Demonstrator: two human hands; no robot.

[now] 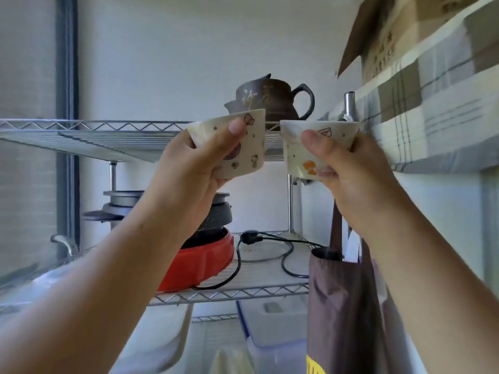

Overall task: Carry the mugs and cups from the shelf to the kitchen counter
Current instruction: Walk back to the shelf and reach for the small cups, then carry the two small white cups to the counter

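Left hand [199, 157] grip clasps left cup [237, 143], right hand [348, 168] right cup [313, 147]; rims apart, before wire shelf [94, 136] edge.

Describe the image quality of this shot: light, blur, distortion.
Head view: soft, even daylight, no hard shadows or glare. Wide-angle bending curves the wire shelf and stretches the forearms. The hands, left and right, and both cups are fairly sharp; the lower edge is smeared.
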